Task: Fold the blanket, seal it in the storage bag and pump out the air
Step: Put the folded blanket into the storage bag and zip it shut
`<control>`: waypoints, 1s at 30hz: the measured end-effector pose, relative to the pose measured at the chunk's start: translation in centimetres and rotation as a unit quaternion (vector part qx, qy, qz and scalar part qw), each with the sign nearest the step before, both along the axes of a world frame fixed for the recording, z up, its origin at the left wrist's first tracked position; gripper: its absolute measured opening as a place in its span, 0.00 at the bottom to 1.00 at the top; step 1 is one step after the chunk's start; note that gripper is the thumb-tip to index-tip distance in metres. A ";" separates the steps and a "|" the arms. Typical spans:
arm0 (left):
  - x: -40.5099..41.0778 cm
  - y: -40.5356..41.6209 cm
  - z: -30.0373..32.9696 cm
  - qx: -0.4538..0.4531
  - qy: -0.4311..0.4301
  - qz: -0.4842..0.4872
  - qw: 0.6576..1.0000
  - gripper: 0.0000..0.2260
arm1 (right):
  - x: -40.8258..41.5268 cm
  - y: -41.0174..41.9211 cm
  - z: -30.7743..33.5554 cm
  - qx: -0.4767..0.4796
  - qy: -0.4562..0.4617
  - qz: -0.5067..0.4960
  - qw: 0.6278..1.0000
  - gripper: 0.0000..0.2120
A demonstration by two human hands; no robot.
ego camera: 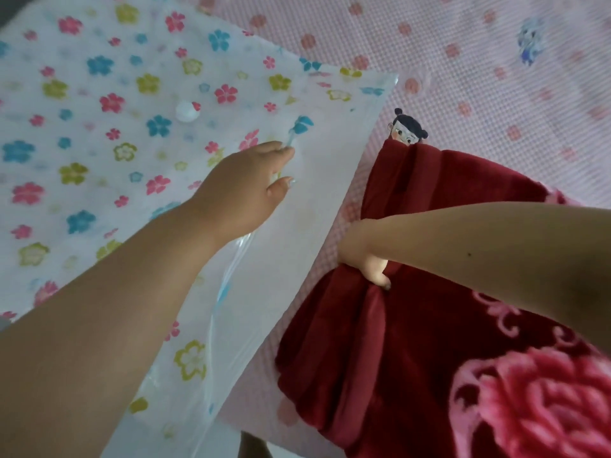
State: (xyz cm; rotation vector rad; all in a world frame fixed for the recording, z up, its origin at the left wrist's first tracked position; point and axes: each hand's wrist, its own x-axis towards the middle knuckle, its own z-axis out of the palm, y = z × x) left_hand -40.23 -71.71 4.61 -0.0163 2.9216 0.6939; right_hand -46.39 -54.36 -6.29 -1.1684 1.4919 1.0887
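Nearest on the right, the folded blanket lay on the pink bed cover, the right hand gripping its bunched edge. Farther left, the left hand pinched the floral storage bag at its open mouth.

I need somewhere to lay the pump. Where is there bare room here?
Free: pink bedsheet beyond the red blanket and right of the storage bag. Crowded: narrow sheet strip between bag and blanket, where the left hand holds the bag's edge and the right hand grips blanket.
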 end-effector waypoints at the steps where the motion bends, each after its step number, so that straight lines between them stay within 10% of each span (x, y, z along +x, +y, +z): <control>1: -0.2 0.1 -0.1 0.001 0.001 -0.005 1.000 0.18 | 0.1 0.4 0.4 -0.031 0.004 -0.001 1.000 0.29; 14: -0.1 1.2 0.0 -0.025 -0.017 -0.041 0.999 0.20 | 1.1 5.1 13.0 -0.299 0.105 -0.069 0.946 0.14; 26: 0.4 0.6 1.7 0.152 0.016 0.041 0.987 0.17 | 2.8 2.3 19.5 -0.646 0.134 -0.007 0.752 0.11; 30: 0.9 -1.1 1.8 0.172 0.027 0.046 0.984 0.16 | 2.9 -1.0 15.8 -0.645 0.146 -0.046 0.748 0.11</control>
